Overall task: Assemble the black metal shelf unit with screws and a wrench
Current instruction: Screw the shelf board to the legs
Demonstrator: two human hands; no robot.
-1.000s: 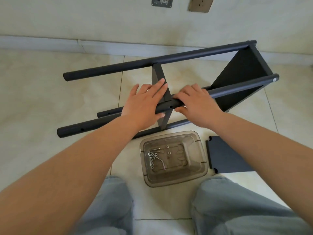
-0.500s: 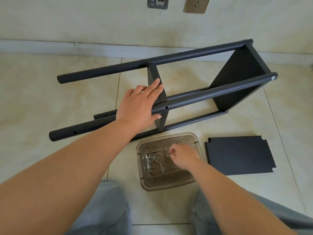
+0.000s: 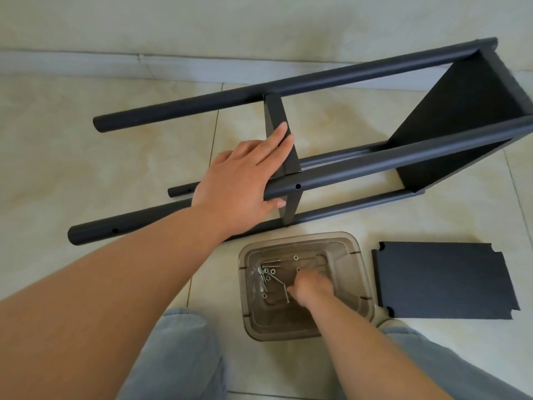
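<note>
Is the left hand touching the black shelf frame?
Touching. The head view shows the left hand lying over the near upper tube of the frame, fingers stretched onto the middle panel.

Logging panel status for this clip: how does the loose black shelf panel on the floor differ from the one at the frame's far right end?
The loose panel lies flat on the floor tiles beside the clear bin; the end panel stands on edge between the poles. The loose panel touches no pole, while the end panel sits inside the frame. The loose panel's notched corners show; the end panel's are hidden by the poles. Both are matte black.
</note>
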